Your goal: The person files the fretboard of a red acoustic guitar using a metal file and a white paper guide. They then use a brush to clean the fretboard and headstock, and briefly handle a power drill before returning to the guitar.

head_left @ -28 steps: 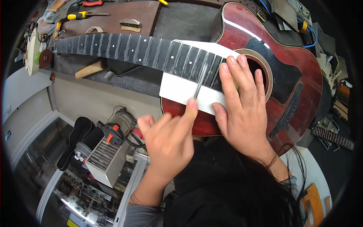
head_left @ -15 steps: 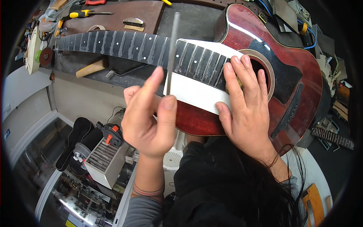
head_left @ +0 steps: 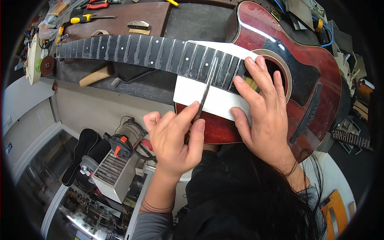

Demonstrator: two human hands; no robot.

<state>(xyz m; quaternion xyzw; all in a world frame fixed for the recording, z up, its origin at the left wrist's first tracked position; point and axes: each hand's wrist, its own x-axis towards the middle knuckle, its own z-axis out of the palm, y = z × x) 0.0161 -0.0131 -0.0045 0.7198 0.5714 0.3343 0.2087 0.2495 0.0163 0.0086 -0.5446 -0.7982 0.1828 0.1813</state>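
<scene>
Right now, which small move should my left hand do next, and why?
Perhaps one short, light stroke with the thin rod: the left hand holds it over the fretboard, roughly in line with the frets, while the right hand rests spread on the guitar.

Guitar body glossy; fretboard matt, dusty; rod metal; sheet smooth, paper-like.

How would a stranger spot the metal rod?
Start with the red guitar and follow its dark fretboard toward the soundhole. Near there, the rod slants away from the left hand. Unlike the frets, it sticks out past the fretboard's edge, over the white sheet.
</scene>
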